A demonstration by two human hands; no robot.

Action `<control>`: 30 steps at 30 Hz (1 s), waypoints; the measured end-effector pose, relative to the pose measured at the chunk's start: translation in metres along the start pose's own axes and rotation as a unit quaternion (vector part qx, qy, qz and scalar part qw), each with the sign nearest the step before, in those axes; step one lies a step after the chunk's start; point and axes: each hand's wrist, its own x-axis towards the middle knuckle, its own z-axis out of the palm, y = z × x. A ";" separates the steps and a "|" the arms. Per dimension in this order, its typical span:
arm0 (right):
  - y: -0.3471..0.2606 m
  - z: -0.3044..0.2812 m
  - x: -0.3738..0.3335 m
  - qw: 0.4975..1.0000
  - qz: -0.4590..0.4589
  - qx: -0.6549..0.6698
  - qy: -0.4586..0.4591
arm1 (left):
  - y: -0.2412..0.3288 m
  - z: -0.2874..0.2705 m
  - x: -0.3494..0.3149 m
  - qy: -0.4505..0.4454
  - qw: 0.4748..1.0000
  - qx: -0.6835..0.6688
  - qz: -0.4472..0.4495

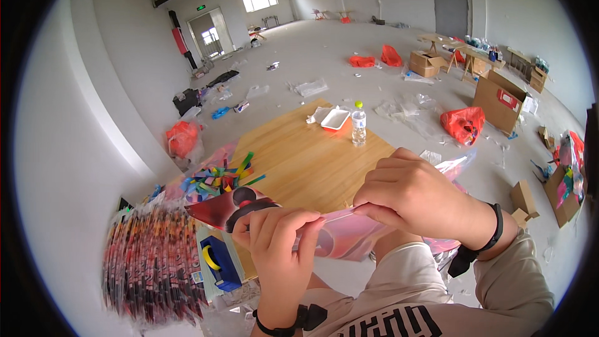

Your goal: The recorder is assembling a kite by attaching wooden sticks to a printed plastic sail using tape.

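Observation:
Both hands are raised over the near edge of a wooden table (293,143). Between them stretches the edge of a thin, pinkish printed plastic sheet (349,237), with a narrow pale strip along it. My left hand (274,237) pinches that edge between thumb and forefinger. At the other end, my right hand (415,190) is closed on the same edge, thumb underneath. A dark red printed part (215,210) with black round shapes sticks out left of my left hand; whether it is the same sheet, I cannot tell. Beyond it lies a heap of coloured strips (215,180).
A blue tape dispenser (228,265) with yellow tape stands left of my left forearm, beside a stack of bagged printed sheets (153,262). On the table's far part are a water bottle (358,128) and a white-and-red food tray (336,120). Cartons (497,101) and red bags (463,125) lie on the floor.

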 end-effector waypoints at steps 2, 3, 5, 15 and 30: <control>-0.005 -0.002 0.001 1.000 -0.004 -0.004 -0.003 | 0.003 -0.006 -0.001 -0.001 1.000 0.003 -0.003; -0.007 -0.004 0.001 1.000 -0.006 -0.006 -0.005 | 0.004 -0.008 -0.001 -0.001 1.000 0.004 -0.004; -0.011 -0.006 0.001 1.000 -0.008 -0.001 -0.005 | 0.005 -0.012 -0.002 0.000 1.000 0.006 0.001; -0.014 -0.006 0.003 0.999 -0.023 0.009 -0.024 | 0.007 -0.020 -0.007 0.001 1.000 0.019 0.000; -0.009 -0.002 0.002 1.000 -0.021 0.000 -0.019 | 0.004 -0.012 -0.003 -0.013 1.000 0.010 -0.015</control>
